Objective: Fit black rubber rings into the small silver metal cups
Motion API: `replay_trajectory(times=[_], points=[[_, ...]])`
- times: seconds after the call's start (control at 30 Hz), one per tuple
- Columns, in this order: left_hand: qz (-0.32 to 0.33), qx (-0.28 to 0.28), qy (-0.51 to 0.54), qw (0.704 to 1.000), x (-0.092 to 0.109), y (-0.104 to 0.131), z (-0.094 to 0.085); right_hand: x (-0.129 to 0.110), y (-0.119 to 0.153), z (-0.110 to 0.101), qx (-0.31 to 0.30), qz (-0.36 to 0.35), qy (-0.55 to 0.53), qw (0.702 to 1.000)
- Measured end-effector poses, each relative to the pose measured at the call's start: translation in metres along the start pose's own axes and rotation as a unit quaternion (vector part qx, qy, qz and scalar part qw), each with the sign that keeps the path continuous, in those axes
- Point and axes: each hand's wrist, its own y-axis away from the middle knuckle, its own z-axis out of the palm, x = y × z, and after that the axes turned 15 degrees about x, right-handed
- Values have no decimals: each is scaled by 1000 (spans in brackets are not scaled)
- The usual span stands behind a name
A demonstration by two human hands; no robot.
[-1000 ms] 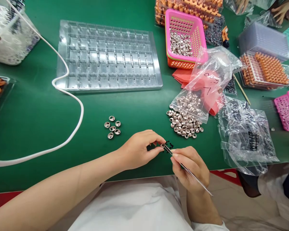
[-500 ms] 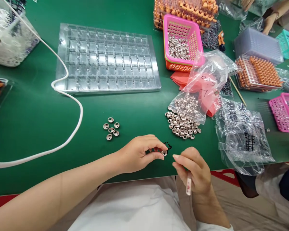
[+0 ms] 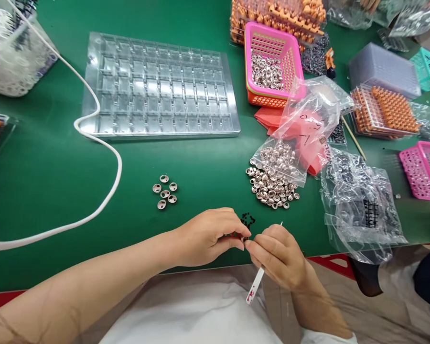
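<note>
My left hand (image 3: 211, 236) pinches a small silver cup-shaped metal part (image 3: 244, 239) between thumb and fingertips, near the table's front edge. Against it press the thumb and forefinger of my right hand (image 3: 281, 255), which hide most of it. That hand also holds slim white tweezers (image 3: 255, 285) with red marks; the rounded end points down toward my lap, the thin tip up. Just beyond the fingertips lie tiny black pieces (image 3: 248, 219). Several like silver parts (image 3: 165, 193) rest in a loose group to the left. A bigger pile of silver parts (image 3: 274, 184) lies behind my right hand, partly under a clear bag (image 3: 310, 112).
A clear compartment tray (image 3: 161, 88) lies at the back, with a white cord (image 3: 118, 167) curving past its left side. Pink basket (image 3: 297, 57) holds more silver parts. Plastic bags (image 3: 361, 200), orange pieces (image 3: 397, 110) and another pink basket (image 3: 415, 172) occupy the right.
My right hand has moved left to meet the left hand at the silver part, and its tweezers have swung round. My left hand has come slightly nearer my body.
</note>
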Motion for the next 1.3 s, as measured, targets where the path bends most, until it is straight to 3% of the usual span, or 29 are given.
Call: replay_trajectory(times=[0.3,0.83,1.03,1.3], points=[[30,18,10,999,2,3,4,-5,-14,-8,-19,-54,12,998],[7,38,44,998,7,3,5,-8,-20,-16,-30,-67,11,997],[27,36,41,998,6,4,5,-5,-22,-17,-48,-73,7,996],[36,42,30,998,5,5,8,-2,-23,-10,-28,-69,-36,997]])
